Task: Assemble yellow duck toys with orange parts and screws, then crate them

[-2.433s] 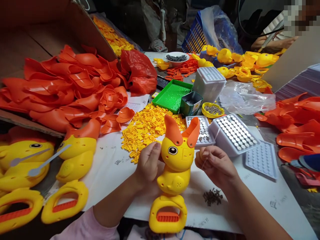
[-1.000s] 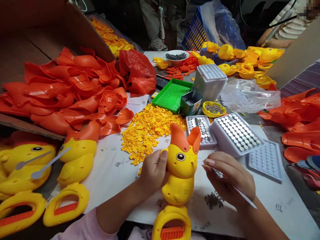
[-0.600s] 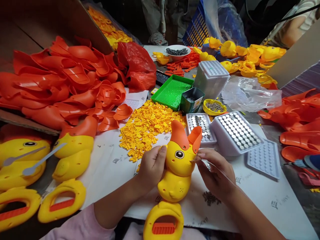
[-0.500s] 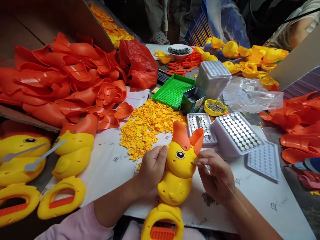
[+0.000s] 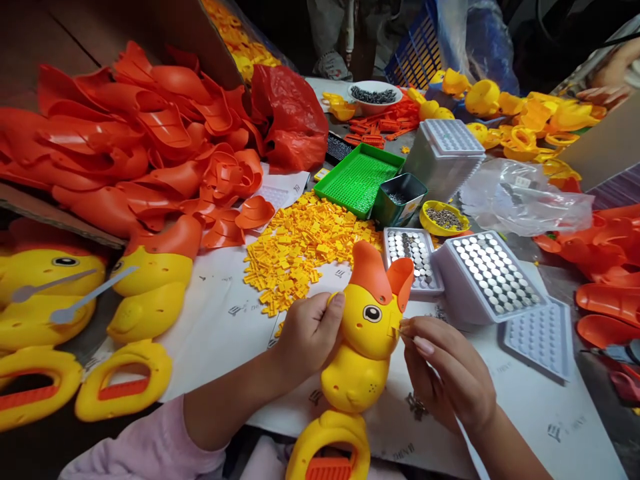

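Now right hand touches duck.

White paper sheet covers the table, bearing yellow clips.

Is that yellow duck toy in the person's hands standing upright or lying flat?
Upright: the duck toy has its orange beak pointing up and handle at the bottom, gripped by the left hand.

Orange shells heaped left, yellow clips mid-table, green tray behind
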Tool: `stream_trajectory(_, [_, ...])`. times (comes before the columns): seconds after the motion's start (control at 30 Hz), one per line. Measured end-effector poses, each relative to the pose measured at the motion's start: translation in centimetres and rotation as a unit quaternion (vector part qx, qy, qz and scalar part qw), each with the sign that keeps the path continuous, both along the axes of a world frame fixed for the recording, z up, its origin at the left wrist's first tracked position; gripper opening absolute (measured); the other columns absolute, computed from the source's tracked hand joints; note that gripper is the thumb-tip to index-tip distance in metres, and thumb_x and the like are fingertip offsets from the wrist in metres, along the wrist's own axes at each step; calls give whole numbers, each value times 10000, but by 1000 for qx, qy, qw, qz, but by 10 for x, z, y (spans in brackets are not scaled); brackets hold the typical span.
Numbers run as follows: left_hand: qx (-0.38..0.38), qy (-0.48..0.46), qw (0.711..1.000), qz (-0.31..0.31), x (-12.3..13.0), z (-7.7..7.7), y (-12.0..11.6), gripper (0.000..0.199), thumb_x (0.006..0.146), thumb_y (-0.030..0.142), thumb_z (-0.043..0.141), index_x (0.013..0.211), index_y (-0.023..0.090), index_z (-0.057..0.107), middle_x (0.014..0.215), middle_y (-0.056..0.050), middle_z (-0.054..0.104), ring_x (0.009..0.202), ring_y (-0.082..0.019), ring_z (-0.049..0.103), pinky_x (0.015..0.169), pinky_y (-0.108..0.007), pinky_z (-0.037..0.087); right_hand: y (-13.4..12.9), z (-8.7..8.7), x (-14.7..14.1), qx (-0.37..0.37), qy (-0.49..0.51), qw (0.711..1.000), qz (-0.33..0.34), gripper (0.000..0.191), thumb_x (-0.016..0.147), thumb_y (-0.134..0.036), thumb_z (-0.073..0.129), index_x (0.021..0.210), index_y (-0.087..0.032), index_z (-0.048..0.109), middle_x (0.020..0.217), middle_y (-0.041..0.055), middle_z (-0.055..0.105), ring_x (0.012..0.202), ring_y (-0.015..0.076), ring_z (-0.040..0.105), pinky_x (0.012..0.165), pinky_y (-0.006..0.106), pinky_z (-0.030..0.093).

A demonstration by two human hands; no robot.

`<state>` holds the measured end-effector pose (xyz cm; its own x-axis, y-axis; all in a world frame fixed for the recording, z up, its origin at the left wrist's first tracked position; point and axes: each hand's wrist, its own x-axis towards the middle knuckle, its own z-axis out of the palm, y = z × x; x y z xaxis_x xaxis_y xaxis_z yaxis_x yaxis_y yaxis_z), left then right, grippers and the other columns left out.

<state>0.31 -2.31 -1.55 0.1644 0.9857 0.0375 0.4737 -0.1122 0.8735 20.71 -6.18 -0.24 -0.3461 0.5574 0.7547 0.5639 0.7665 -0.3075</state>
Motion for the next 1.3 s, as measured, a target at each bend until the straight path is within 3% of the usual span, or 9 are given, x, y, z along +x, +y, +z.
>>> stream_trajectory(0.23, [-38,-28,999,4,1,0,0,445,926,458,350,570,194,311,518,37,336,487,-83,327,471,-245,262,-2,-18,0,-64,49,997,-22,617,810,22,556,1360,-224,423,978,100,684,873,213,641,744,424,560])
stream_trajectory(0.4, [-57,-47,997,8,1,-2,2,457,920,489,361,575,193,318,529,36,341,500,-85,334,475,-243,268,2,-17,-4,-133,135,982,-20,566,799,35,574,1267,-276,505,915,35,693,840,183,640,756,372,542])
stream_trajectory(0.5, [-68,-61,996,10,0,-4,2,457,922,504,350,591,191,343,540,31,358,513,-91,353,485,-242,285,5,-13,-5,-213,215,953,18,586,803,12,598,1288,-292,473,920,21,669,855,164,632,791,340,533])
stream_trajectory(0.6, [-68,-86,994,24,-1,-3,1,456,927,510,336,600,192,357,537,28,371,510,-96,368,485,-242,299,6,-13,-7,-283,296,912,7,448,854,-104,593,1247,-297,498,1037,48,609,914,159,598,801,315,524])
stream_trajectory(0.73, [-53,-100,993,31,-1,-1,0,462,926,504,339,581,198,349,518,26,378,491,-97,370,468,-237,306,8,-16,-9,-324,311,893,-34,373,847,-273,643,1203,-308,538,1222,74,466,1057,189,529,839,313,497])
stream_trajectory(0.87, [-49,-95,993,41,-1,-1,1,460,917,506,343,580,195,380,526,16,406,498,-106,385,468,-236,331,10,-19,-13,-367,348,863,-21,379,787,-410,702,1138,-318,591,1230,59,431,1073,201,526,874,319,481])
stream_trajectory(1.07, [-42,-81,995,37,-1,-5,-1,489,907,557,324,579,198,373,522,18,404,487,-106,389,466,-239,329,12,-25,-15,-404,414,816,-8,522,660,-515,780,1097,-297,594,1210,59,451,1042,223,539,797,313,486])
stream_trajectory(1.2, [-17,-72,997,23,-4,-8,-2,480,923,532,309,581,201,369,516,17,409,473,-106,392,460,-241,323,11,-28,-18,-422,426,800,17,665,609,-513,818,1170,-333,509,1266,60,438,1126,247,508,836,344,479])
stream_trajectory(1.3, [26,-55,998,-4,-5,-5,-4,451,944,455,289,576,204,359,495,17,405,450,-105,394,450,-239,321,11,-29,-22,-443,460,769,34,833,525,-506,867,1210,-347,421,1255,75,496,1109,261,539,866,393,483])
